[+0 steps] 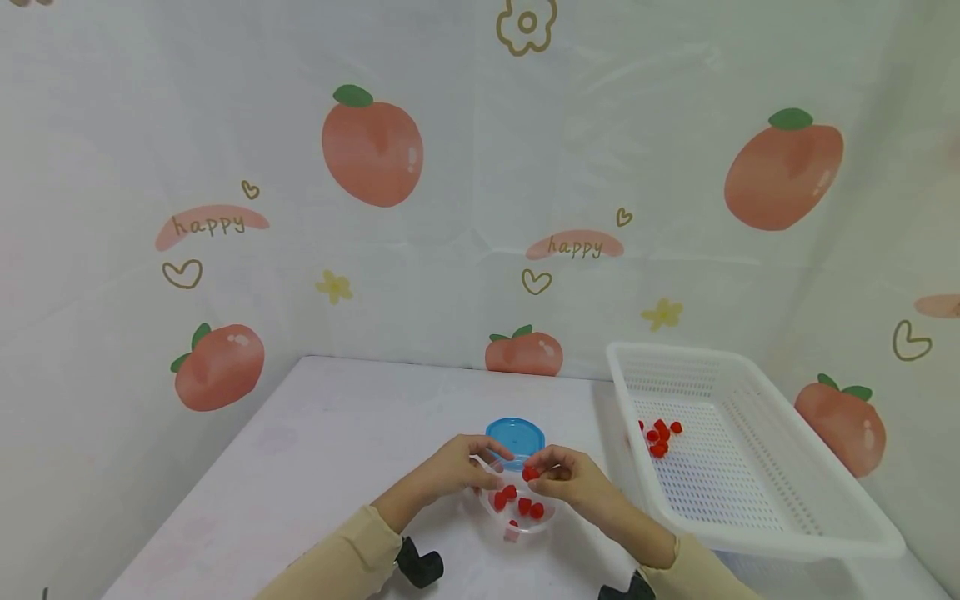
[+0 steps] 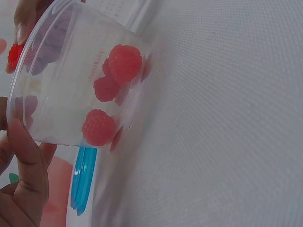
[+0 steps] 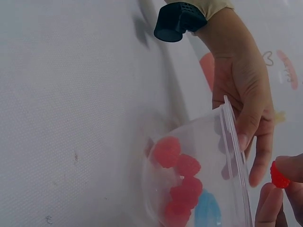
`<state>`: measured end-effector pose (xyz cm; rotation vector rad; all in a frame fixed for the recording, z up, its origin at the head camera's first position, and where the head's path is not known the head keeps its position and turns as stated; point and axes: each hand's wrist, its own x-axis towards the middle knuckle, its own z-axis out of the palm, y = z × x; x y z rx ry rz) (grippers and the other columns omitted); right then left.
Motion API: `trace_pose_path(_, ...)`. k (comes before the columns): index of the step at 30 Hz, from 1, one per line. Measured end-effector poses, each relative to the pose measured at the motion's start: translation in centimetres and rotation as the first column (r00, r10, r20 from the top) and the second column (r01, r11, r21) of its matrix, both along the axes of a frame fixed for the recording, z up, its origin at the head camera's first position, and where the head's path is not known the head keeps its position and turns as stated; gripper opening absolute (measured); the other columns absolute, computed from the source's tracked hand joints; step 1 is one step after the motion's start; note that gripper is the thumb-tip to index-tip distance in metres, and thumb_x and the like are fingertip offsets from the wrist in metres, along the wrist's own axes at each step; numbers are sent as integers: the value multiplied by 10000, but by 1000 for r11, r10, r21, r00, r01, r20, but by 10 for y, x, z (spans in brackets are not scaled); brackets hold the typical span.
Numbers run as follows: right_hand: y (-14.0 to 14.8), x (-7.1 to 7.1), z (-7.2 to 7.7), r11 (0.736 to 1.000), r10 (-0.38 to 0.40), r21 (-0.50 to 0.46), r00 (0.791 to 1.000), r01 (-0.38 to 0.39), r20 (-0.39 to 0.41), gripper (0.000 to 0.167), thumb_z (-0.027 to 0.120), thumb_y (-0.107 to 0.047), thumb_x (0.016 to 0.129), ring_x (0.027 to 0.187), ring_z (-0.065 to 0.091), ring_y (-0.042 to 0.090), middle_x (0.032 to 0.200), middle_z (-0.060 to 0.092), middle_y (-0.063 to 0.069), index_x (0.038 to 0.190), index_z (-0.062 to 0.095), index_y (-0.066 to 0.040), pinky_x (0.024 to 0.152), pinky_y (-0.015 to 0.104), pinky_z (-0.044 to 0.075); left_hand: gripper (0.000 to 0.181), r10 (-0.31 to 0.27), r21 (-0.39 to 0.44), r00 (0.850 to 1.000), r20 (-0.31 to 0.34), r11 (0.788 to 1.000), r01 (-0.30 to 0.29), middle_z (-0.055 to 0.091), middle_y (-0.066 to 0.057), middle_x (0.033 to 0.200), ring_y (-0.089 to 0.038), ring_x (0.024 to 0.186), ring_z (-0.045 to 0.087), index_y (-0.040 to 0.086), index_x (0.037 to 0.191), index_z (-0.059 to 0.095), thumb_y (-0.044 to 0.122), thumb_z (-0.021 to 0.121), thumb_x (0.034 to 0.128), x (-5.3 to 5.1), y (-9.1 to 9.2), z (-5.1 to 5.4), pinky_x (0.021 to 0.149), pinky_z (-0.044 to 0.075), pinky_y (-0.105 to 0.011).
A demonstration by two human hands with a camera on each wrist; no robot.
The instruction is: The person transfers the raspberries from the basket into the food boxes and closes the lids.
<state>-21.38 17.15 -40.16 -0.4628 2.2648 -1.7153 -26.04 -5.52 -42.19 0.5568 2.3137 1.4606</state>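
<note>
Right now a clear plastic tub point(image 2: 71, 104) sits on the white table point(image 1: 360, 417) with several red berries point(image 1: 525, 506) resting in its bottom. At the tub's left side, the left hand point(image 1: 457, 467) grips the rim, thumb on one side of the wall and fingers on the other, the index finger reaching out along the far edge. Above the tub's right part, the right hand point(image 1: 570, 477) pinches one berry point(image 1: 531, 474) between thumb and fingertips, clear of the berries below. Just beyond the tub lies a round blue lid point(image 1: 514, 433); whether they touch, I can't tell. Right of the tub stands a big white basket point(image 1: 765, 537), with a small cluster of loose berries point(image 1: 662, 435) in the part nearer the tub. Both arms come toward the tub in beige sleeves point(image 1: 345, 554). Behind it all hangs a pale cloth point(image 1: 465, 125) printed with fruit.
</note>
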Motion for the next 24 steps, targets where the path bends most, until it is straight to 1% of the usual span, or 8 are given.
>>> trace_pose_path(3,0,1,0,1000,6,-4,1000,-6,0,368,690,-121,874,873,633,231,1063,655,173,1163,575,76,838,328,566,311,-1,-3,1000,-2,1000,1,641,-41,992,-177,778,599,118,1118,684,85,749,816,0,0,0,644,554,-300)
trace_pose_path(7,0,1,1,1000,9,6,1000,-9,-6,354,678,-105,878,847,610,181,1035,632,169,1160,577,83,793,236,560,307,1,-7,1000,-4,1000,-1,643,-43,996,-177,789,602,130,1110,687,95,753,813,-1,0,0,644,556,-301)
trace_pose_path(10,-1,1,2,1000,12,12,1000,-12,-14,348,674,-98,879,829,582,148,1026,599,201,1155,577,89,765,193,548,305,1,-7,1000,-4,1000,-1,643,-49,999,-178,788,599,126,1106,686,97,755,810,0,-1,0,638,554,-295)
trace_pose_path(12,-1,1,2,1000,16,10,1000,-16,-16,345,672,-94,880,828,580,142,1040,588,238,1153,574,93,760,188,546,308,-2,-5,1000,-4,1000,2,644,-55,1002,-176,785,597,118,1109,684,95,754,809,0,-1,0,633,551,-290)
trace_pose_path(14,-1,1,2,1000,16,9,1000,-16,-15,341,671,-88,880,828,580,140,1045,586,245,1153,573,92,758,183,545,311,-3,-2,1000,-4,1000,3,644,-62,1005,-174,782,593,112,1109,683,91,753,807,1,-1,1,628,548,-287)
trace_pose_path(24,0,0,0,1000,29,10,999,-28,-19,337,667,-87,881,834,579,142,1050,588,242,1151,571,89,764,190,547,320,-5,6,1000,-5,1000,5,639,-69,1010,-173,789,588,113,1117,681,81,751,807,2,-1,2,632,548,-289)
